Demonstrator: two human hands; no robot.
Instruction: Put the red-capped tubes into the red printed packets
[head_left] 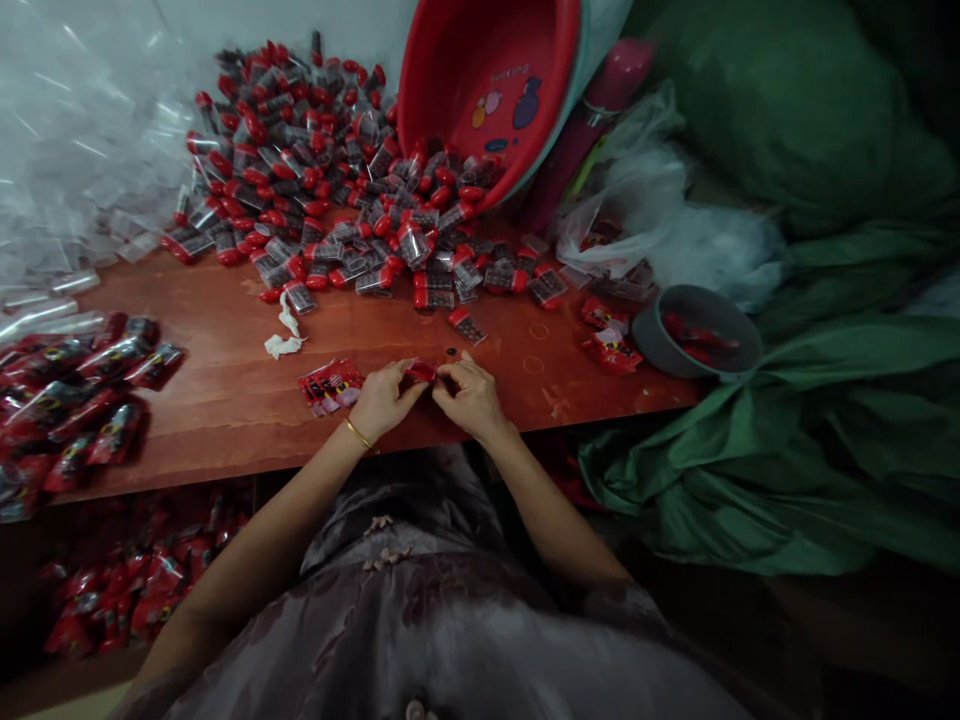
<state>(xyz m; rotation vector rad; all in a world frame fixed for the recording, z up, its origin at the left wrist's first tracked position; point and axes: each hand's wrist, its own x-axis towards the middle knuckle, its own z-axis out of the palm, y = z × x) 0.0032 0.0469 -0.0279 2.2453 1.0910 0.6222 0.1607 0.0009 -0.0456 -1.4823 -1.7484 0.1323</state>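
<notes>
My left hand (384, 400), with a gold bangle at the wrist, and my right hand (472, 400) meet near the table's front edge. Between their fingertips is a small red packet (421, 370), its far side partly hidden by the fingers. Both hands are closed on it in a pinch. Just left of my left hand lies a stack of flat red printed packets (330, 386). A clear tube with a red cap (468, 326) rests on the table beyond my right hand. A small dark round piece (451, 351) shows by the right fingers.
A big heap of red-capped clear tubes (300, 180) covers the back, spilling from a tipped red basin (487, 60). Filled red packets (75, 400) pile at left, beside clear plastic tubes (90, 180). At right are a grey bowl (697, 365), a plastic bag (660, 220) and green cloth (810, 440).
</notes>
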